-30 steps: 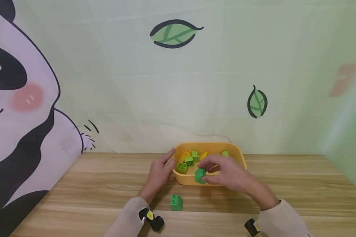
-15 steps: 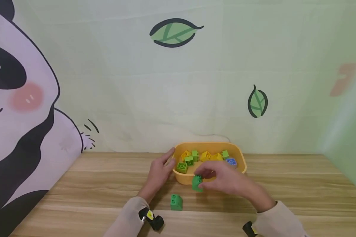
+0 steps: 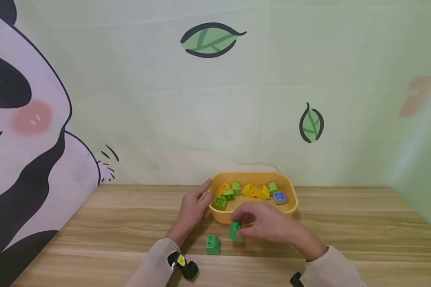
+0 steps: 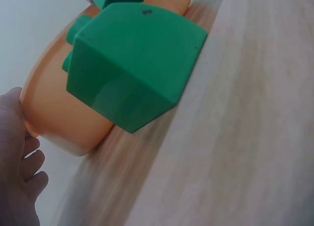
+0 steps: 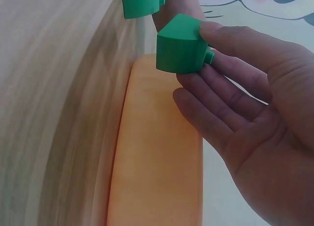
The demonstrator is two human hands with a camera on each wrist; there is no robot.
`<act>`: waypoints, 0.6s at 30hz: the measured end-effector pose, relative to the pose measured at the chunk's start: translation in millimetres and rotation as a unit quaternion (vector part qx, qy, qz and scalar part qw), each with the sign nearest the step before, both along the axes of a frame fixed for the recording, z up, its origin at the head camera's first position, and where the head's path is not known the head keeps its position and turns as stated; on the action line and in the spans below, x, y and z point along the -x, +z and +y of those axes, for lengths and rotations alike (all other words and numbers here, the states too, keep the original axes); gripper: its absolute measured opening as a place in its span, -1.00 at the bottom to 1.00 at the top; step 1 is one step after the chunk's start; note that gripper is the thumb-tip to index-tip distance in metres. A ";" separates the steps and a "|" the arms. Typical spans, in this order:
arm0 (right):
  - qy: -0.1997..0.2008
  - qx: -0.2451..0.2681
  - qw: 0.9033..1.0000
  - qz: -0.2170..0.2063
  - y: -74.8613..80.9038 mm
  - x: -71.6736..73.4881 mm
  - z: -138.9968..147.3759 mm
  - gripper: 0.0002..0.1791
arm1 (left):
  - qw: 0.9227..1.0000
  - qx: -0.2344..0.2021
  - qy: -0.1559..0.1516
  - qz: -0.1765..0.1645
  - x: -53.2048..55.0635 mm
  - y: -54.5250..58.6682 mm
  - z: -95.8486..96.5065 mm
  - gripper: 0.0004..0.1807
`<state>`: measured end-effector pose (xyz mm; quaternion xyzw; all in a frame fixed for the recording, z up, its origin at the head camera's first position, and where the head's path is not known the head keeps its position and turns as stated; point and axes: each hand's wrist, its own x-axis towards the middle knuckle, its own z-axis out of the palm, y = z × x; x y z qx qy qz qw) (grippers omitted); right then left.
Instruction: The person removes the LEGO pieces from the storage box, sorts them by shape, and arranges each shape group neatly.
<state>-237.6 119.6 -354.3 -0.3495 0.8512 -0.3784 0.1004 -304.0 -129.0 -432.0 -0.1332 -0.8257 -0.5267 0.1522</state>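
My right hand (image 3: 269,221) pinches a green toy building brick (image 3: 234,231) between thumb and fingers, just in front of the bin and above the table. The right wrist view shows this brick's (image 5: 180,47) sloped top and a side stud. A second green sloped brick (image 3: 213,245) stands on the table between my hands, large in the left wrist view. My left hand (image 3: 194,205) holds the left end of the orange-yellow plastic bin (image 3: 222,217), thumb and index finger at its rim. In the left wrist view, other fingers (image 4: 33,163) curl beside the bin's wall.
Inside the bin lie several bricks: light green ones (image 3: 220,203), yellow ones (image 3: 249,190) and a blue one (image 3: 279,197). The wooden table (image 3: 344,227) meets a cloth backdrop (image 3: 158,119) printed with a panda and leaves, right behind the bin.
My right hand has drawn the green brick from over the bin's front rim toward me and slightly left, lowering it near the standing brick. The left hand and bin have stayed put.
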 end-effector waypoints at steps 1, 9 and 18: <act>0.003 -0.002 1.000 0.001 -0.8 0.4 -0.8 -0.66 | 1.000 0.000 0.000 0.000 -0.1 0.0 0.0 -0.47; 0.024 -0.009 1.000 -0.016 -4.2 0.4 -3.7 -0.67 | 1.000 0.003 0.003 0.002 0.5 -0.2 -0.3 -0.46; 0.034 -0.012 0.999 -0.022 -8.7 -0.6 -6.1 -0.69 | 1.000 0.004 -0.001 -0.004 -0.1 0.1 -0.5 -0.46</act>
